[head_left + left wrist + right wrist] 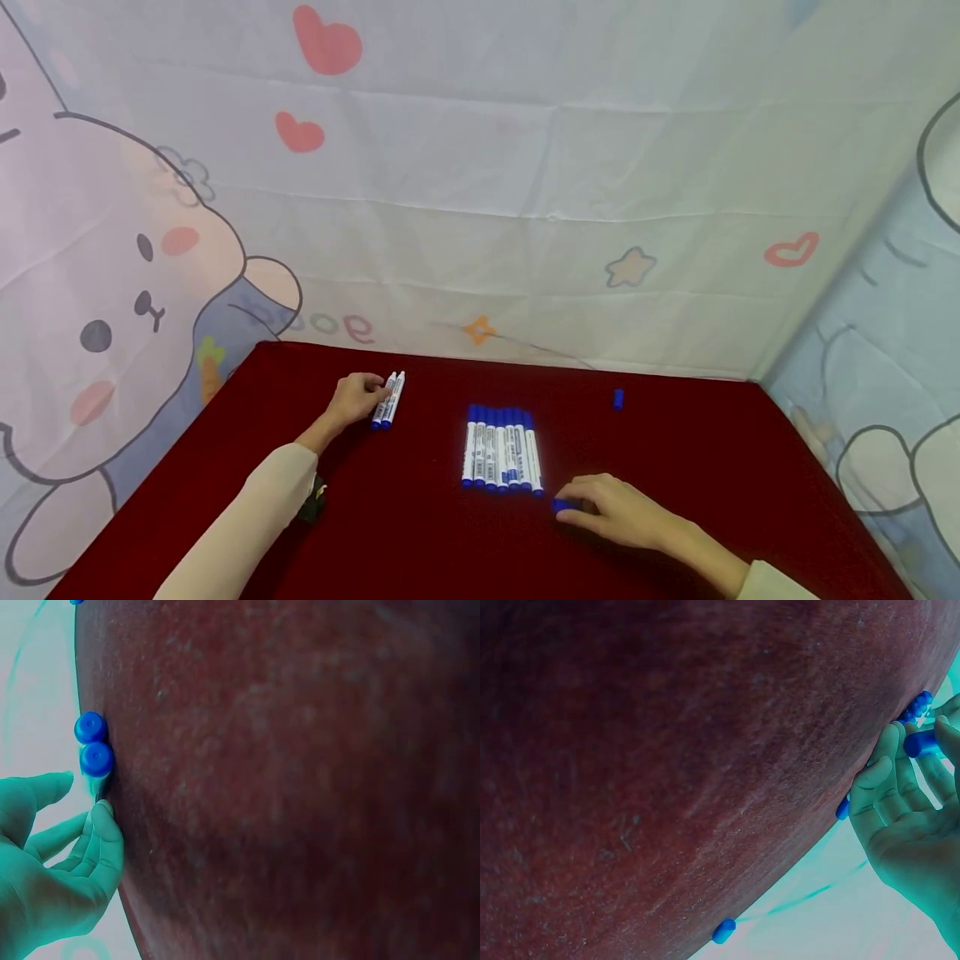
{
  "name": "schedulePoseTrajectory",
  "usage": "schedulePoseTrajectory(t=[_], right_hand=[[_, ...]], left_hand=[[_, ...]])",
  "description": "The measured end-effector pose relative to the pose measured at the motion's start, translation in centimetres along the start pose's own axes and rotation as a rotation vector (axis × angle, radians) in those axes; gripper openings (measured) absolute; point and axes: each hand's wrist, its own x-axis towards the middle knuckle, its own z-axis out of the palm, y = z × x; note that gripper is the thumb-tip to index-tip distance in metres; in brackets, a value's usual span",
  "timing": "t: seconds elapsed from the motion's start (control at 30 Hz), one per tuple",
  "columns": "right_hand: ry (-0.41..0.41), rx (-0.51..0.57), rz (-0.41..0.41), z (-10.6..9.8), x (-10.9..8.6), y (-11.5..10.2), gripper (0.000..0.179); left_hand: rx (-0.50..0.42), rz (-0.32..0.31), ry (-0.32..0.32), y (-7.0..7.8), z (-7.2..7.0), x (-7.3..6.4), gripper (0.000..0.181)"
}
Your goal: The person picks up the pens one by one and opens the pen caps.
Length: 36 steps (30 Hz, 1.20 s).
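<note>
Red tabletop (420, 542) bore seven capped markers (502, 450) and two uncapped markers (393, 402), right hand (615, 510) pinching a cap (562, 505), left hand's (356, 400) grip unclear.

Markers (502, 450) on table (420, 542); cap (618, 400) right

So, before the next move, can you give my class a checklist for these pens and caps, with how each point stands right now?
1. Right hand holds a blue cap: ok, between thumb and fingers.
2. Cap's open end faces the right way: cannot tell.
3. Left hand has a firm grip on a pen: cannot tell; its fingers are at the uncapped pens, but the grip is unclear.
4. Both of those pens are capped: not ok; their white tips are bare.
5. A spare cap is in sight: ok, lying on the red table.
6. Pens in the middle row are capped: ok.
</note>
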Motion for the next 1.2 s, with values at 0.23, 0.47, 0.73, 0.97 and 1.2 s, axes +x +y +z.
schedulePoseTrajectory(t=[0.23, 0.47, 0.73, 0.97, 1.2], right_hand=[[-0.006, 0.005, -0.002, 0.0, 0.0, 0.3, 0.034], [0.006, -0.017, -0.007, -0.4, -0.2, 0.8, 0.034], [0.019, -0.041, 0.027, -1.2, -0.5, 1.4, 0.034], [0.067, -0.056, 0.047, -2.0, -0.9, 2.0, 0.033], [0.166, -0.058, 0.076, -3.5, -1.0, 2.4, 0.024]], left_hand=[[0.005, 0.132, 0.073, 0.8, -0.9, -0.5, 0.033], [-0.012, 0.264, 0.08, 2.4, -1.0, -1.1, 0.027], [0.008, 0.317, -0.02, 3.7, -0.3, -1.5, 0.025], [-0.029, 0.335, -0.073, 4.0, 0.5, -2.7, 0.022], [-0.037, 0.362, -0.095, 4.1, 1.3, -3.7, 0.021]])
